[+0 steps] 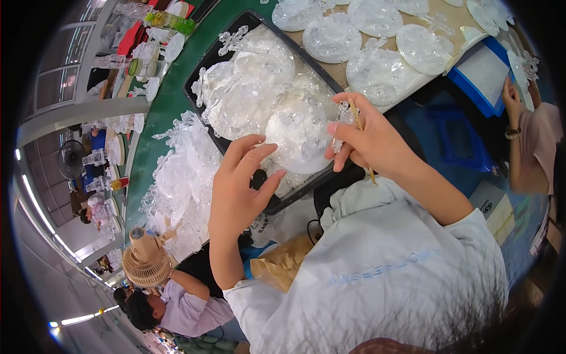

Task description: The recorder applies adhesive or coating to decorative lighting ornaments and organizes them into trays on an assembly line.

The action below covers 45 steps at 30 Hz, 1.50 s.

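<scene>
In my right hand (377, 138) are a thin yellowish stick (356, 118), like a brush handle, and a small clear plastic piece (341, 127) gripped by the fingers. My left hand (239, 183) holds nothing; its fingers are spread and curved at the near left side of a white round disc (298, 133). That disc lies on white glittery grains in a black tray (323, 72). More pale discs (242, 79) overlap further back in the tray, and clear branching pieces (234, 40) rest at its far left corner.
Several frosted discs (377, 74) cover the board at the back right. A pile of clear pieces (186, 171) lies left of the tray. A beige fan (145, 259) and a co-worker (183, 307) are at lower left. Another person's hand (512, 100) is beside a blue bin (486, 74).
</scene>
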### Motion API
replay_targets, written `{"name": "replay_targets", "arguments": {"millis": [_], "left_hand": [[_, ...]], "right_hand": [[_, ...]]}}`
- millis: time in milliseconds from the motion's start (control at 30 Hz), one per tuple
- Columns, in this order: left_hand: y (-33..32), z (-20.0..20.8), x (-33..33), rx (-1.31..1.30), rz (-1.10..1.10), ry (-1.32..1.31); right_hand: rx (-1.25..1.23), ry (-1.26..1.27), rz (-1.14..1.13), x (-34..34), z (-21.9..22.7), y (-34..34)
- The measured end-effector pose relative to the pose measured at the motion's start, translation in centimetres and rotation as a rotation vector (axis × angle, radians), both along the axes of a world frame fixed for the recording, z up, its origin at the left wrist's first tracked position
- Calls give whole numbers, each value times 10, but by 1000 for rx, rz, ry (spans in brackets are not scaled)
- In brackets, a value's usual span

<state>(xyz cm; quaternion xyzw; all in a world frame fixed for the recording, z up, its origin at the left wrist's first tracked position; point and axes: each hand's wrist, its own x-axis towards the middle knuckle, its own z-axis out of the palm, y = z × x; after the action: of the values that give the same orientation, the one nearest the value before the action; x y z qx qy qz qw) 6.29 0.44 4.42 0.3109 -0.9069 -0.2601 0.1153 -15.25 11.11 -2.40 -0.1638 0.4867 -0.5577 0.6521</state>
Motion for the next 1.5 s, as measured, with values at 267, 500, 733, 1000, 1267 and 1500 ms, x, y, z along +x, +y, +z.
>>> {"name": "replay_targets", "arguments": {"millis": [267,500,733,1000,1267,1500], "left_hand": [[22,-45,4,715,294,315],[5,-33,4,872,353,405],[-7,-37,6,864,348,345],[-9,-70,33,-184,22,-302],[-1,-90,26,-491,-79,-609],[-5,-82,31,-87,-256,-570]], "right_hand": [[5,-100,-39,4,5,-4],[15,598,276,-23,17,-2],[-253,1333,176,-19,16,6],[-254,1138,170,-17,1,14],[-122,699,25,-11,0,10],[-271,829,77,-14,0,11]]}}
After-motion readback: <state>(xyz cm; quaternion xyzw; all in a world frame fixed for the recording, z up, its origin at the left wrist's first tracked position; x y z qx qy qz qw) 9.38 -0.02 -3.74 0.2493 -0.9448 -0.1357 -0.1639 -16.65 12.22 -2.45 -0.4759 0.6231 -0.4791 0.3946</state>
